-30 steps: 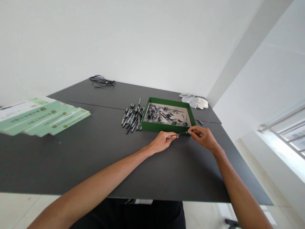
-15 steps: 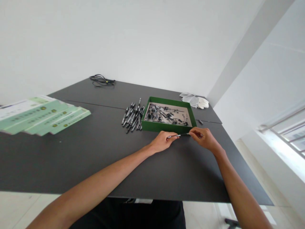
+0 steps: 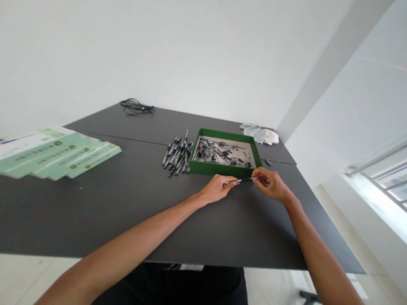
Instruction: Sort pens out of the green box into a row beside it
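A slim black pen (image 3: 244, 180) with a silvery end lies level between my two hands, just in front of the green box (image 3: 219, 169). My left hand (image 3: 217, 189) is closed round its left end. At the other end, the fingertips of my right hand (image 3: 269, 183) pinch the pen's tip; the fingers partly hide it. Inside the box lie several loose pen parts (image 3: 216, 151), black, clear and thin. A pile of pens (image 3: 177, 156), black and grey, rests on the table against the box's left side.
Green booklets (image 3: 63, 154) are fanned out at the left of the dark table (image 3: 133, 203). A coiled black cable (image 3: 136, 106) lies at the back left. White gloves (image 3: 260, 134) sit behind the box, and a small dark piece (image 3: 268, 162) lies to its right.
The fingers of my right hand have shifted very slightly at the pen's end. My left hand and the pen stay almost where they were.
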A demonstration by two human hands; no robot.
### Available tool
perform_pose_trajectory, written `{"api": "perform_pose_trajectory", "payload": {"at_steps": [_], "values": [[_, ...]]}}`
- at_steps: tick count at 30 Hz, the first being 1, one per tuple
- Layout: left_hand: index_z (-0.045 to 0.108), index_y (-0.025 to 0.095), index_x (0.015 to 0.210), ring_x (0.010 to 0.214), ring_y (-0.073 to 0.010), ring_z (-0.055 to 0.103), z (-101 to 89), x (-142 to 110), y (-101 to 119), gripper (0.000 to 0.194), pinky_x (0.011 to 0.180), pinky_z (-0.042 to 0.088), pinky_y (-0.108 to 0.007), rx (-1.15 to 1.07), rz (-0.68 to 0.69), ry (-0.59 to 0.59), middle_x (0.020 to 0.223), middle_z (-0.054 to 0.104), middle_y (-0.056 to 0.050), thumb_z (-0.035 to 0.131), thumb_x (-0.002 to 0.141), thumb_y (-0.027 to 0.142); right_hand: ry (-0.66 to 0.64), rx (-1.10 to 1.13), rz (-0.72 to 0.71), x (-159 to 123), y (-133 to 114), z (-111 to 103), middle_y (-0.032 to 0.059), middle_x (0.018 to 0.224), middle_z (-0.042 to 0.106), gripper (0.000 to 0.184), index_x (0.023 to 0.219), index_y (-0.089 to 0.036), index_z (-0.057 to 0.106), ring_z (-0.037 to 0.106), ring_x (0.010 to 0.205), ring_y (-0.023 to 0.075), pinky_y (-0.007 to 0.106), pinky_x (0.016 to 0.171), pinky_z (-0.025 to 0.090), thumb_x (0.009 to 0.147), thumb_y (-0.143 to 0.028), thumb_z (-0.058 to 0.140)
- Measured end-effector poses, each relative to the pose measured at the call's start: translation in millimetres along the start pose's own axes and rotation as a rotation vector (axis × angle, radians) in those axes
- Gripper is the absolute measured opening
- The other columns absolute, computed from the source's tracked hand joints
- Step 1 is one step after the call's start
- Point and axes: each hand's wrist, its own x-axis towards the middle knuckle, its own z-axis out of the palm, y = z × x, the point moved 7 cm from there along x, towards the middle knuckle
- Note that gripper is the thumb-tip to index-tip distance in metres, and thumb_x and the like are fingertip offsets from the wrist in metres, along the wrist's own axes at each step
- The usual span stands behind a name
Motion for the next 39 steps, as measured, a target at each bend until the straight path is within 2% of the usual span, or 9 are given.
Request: {"api": "perform_pose_trajectory", "payload": {"at_steps": [5,13,19,24,29,35,39], "values": [[0.077,0.012,0.114,0.064,-0.0118,0.054,0.8,0.3,-1.2,0.042,0.063,0.038,-0.022,0.001,0.006,-0.007,0.095,0.078,-0.005,0.048,0.108,0.042,-0.001,-0.001,0.023,0.0,4.0,1.8,-0.0020,0.070,0.058,0.014,0.100,-0.022,0.063,0.049,0.057,0.0124,0.026,0.056,0.039,0.099,-0.035,0.059],[0.078,0.013,0.114,0.065,-0.0125,0.057,-0.5,0.5,-1.0,0.042,0.063,0.039,-0.022,0.006,-0.006,0.009,0.099,0.079,-0.006,0.048,0.108,0.042,-0.036,-0.094,0.042,0.5,7.3,3.2,-0.0012,0.067,0.053,0.034,0.079,-0.020,0.058,0.046,0.060,0.0125,0.028,0.060,0.034,0.104,-0.042,0.051],[0.078,0.013,0.114,0.065,-0.0122,0.057,0.3,0.4,0.2,0.041,0.063,0.039,-0.023,0.006,-0.005,-0.010,0.098,0.079,-0.006,0.049,0.107,0.041,-0.040,-0.029,0.022,-0.3,1.3,-1.9,-0.0014,0.071,0.055,0.022,0.092,-0.021,0.062,0.047,0.061,0.0126,0.026,0.059,0.036,0.102,-0.040,0.055],[0.078,0.013,0.116,0.069,-0.0131,0.062,0.9,0.1,0.3,0.039,0.065,0.042,-0.023,0.003,-0.005,-0.014,0.103,0.080,-0.006,0.050,0.107,0.040,-0.050,-0.001,0.005,0.1,-0.6,-0.5,-0.0014,0.071,0.054,0.021,0.090,-0.021,0.061,0.045,0.061,0.0127,0.027,0.059,0.036,0.102,-0.038,0.055],[0.078,0.013,0.117,0.077,-0.0150,0.067,1.5,0.4,0.4,0.040,0.068,0.044,-0.022,-0.012,0.011,-0.019,0.106,0.080,-0.007,0.049,0.107,0.040,-0.073,0.000,0.002,1.2,1.4,4.5,-0.0013,0.070,0.050,0.029,0.083,-0.021,0.057,0.043,0.061,0.0129,0.027,0.058,0.034,0.103,-0.040,0.050],[0.077,0.013,0.119,0.077,-0.0156,0.068,1.8,0.6,-0.5,0.041,0.069,0.046,-0.023,-0.006,0.004,-0.025,0.108,0.080,-0.008,0.049,0.107,0.041,-0.109,-0.009,0.024,2.2,5.5,8.9,-0.0017,0.068,0.046,0.039,0.074,-0.020,0.050,0.040,0.061,0.0125,0.027,0.058,0.032,0.104,-0.044,0.046],[0.077,0.013,0.119,0.081,-0.0163,0.070,1.4,0.5,1.6,0.038,0.071,0.047,-0.023,-0.023,0.018,-0.015,0.109,0.080,-0.008,0.051,0.107,0.038,-0.140,0.011,0.039,0.9,5.5,9.0,-0.0014,0.066,0.049,0.045,0.071,-0.020,0.050,0.043,0.061,0.0131,0.028,0.059,0.033,0.106,-0.049,0.043]]}}
